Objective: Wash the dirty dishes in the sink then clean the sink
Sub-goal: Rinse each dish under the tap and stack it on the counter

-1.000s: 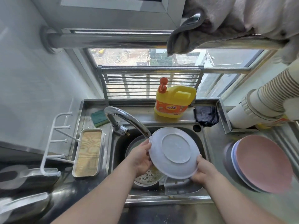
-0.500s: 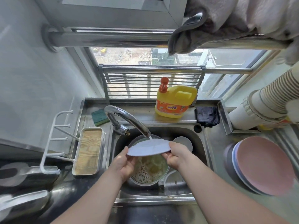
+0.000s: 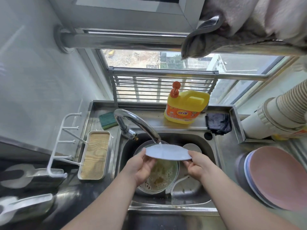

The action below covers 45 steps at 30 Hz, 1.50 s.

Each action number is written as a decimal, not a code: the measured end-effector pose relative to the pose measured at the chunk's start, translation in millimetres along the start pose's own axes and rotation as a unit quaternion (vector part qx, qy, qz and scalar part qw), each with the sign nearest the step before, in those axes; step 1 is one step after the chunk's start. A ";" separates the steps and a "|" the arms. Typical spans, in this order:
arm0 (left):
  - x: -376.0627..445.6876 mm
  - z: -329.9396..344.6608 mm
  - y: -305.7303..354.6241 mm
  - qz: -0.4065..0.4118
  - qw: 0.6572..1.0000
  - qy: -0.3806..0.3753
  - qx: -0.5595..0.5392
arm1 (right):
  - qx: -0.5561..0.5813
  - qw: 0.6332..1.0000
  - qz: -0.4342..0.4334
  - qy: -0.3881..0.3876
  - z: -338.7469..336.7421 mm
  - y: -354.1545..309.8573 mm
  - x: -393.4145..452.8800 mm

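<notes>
The stainless counter (image 3: 227,146) spreads out on both sides of the hands, and the sink (image 3: 206,193) sunk into it lies directly beneath them. To the right of the right hand, a stack of plates (image 3: 279,178) with a pink one on top sits on the counter. Under the left hand, a bowl (image 3: 159,178) of brown, foamy water stands in the sink. Beyond both hands, a yellow dish soap jug (image 3: 186,108) with an orange pump stands on the ledge behind the sink. Between the hands, a white plate (image 3: 167,152) is held nearly level, seen almost edge-on, above the bowl; the tap (image 3: 137,125) arches from beyond the left hand and its water falls onto the plate. The left hand (image 3: 141,168) grips the plate's left rim, and the right hand (image 3: 199,165) pinches its right rim. A dark cloth (image 3: 218,122) lies beyond the right hand, and a green sponge (image 3: 108,119) beyond the left. Below the right hand, a white-handled brush (image 3: 178,183) rests in the sink.
</notes>
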<state>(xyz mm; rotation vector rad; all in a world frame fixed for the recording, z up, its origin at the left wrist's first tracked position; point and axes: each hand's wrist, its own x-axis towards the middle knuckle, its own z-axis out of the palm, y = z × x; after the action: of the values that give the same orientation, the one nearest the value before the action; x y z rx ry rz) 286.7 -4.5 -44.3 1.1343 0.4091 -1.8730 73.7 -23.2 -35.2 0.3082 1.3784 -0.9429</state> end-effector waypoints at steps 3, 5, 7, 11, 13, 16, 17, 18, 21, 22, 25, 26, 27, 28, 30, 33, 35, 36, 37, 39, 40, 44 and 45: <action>2.7 10.6 -12.8 -0.014 0.996 0.002 0.092 | -0.027 0.999 -0.014 0.016 -29.8 -15.2 3.3; -0.3 10.1 -18.6 -0.022 0.988 0.001 0.156 | -0.057 0.998 -0.018 0.023 -49.5 -21.2 3.7; -4.8 6.6 -21.5 -0.032 0.977 0.002 0.210 | -0.081 0.996 -0.022 0.021 -67.6 -23.4 4.6; -10.7 -4.7 -21.4 -0.040 0.960 0.023 0.275 | -0.157 0.987 -0.038 -0.018 -86.5 -20.8 4.8; -12.2 -14.0 -18.5 -0.041 0.960 0.041 0.274 | -0.201 0.978 -0.045 -0.039 -83.1 -15.9 2.1; -15.6 -32.7 -12.9 -0.058 0.959 0.056 0.272 | -0.245 0.966 -0.051 -0.070 -69.8 -5.1 -3.7; -16.0 -39.1 -10.2 -0.066 0.959 0.056 0.270 | -0.257 0.962 -0.054 -0.080 -63.9 -1.0 -6.4; -15.6 -44.9 -6.8 -0.071 0.960 0.054 0.265 | -0.271 0.956 -0.060 -0.090 -57.2 3.5 -9.0; -12.2 -57.0 6.4 -0.097 0.972 0.060 0.205 | -0.352 0.921 -0.109 -0.129 -34.7 17.1 -17.1; -10.5 -60.6 10.7 -0.112 0.978 0.067 0.165 | -0.384 0.902 -0.133 -0.146 -27.4 20.1 -19.7; -10.1 -70.7 22.4 -0.154 0.986 0.067 0.014 | -0.484 0.830 -0.199 -0.192 -9.8 20.8 -26.1; -11.7 -73.0 26.2 -0.155 0.987 0.050 -0.016 | -0.519 0.802 -0.216 -0.202 -7.0 18.7 -26.4; -13.1 -73.5 29.2 -0.151 0.988 0.026 -0.026 | -0.553 0.774 -0.231 -0.203 -6.7 15.2 -25.7; -15.2 -72.6 30.8 -0.144 0.989 0.003 -0.020 | -0.582 0.749 -0.248 -0.198 -8.1 11.4 -23.6; -17.5 -70.9 32.5 -0.117 0.993 -0.014 0.021 | -0.613 0.723 -0.270 -0.171 -16.6 3.6 -17.6; -17.4 -71.6 32.1 -0.087 0.993 -0.021 0.083 | -0.538 0.805 -0.192 -0.160 -35.5 0.2 -10.3; -18.0 -71.5 30.5 -0.077 0.987 -0.025 0.137 | -0.434 0.885 -0.116 -0.125 -42.3 4.7 -7.9; -17.5 -70.6 29.2 -0.069 0.985 -0.019 0.157 | -0.375 0.917 -0.083 -0.108 -43.7 8.8 -6.4; -16.6 -69.9 27.4 -0.059 0.983 -0.012 0.171 | -0.326 0.939 -0.057 -0.098 -43.6 13.8 -5.8; -17.3 -67.1 23.6 -0.039 0.983 0.004 0.180 | -0.263 0.960 -0.027 -0.095 -38.6 26.8 -6.8; -18.8 -65.9 21.6 -0.029 0.984 0.008 0.177 | -0.258 0.962 -0.027 -0.089 -34.3 33.8 -7.4; -28.0 -70.5 14.9 -0.010 0.991 0.017 0.134 | -0.296 0.950 -0.095 -0.029 -17.0 56.7 -1.4; -29.3 -72.8 13.5 -0.009 0.992 0.021 0.123 | -0.302 0.947 -0.104 -0.026 -13.8 59.6 0.9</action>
<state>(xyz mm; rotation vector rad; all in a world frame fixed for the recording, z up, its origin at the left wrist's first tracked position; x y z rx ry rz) 343.0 50.5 -56.2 1.3391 0.2155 -1.9557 106.8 22.6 -58.6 -0.3302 1.5969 -0.6469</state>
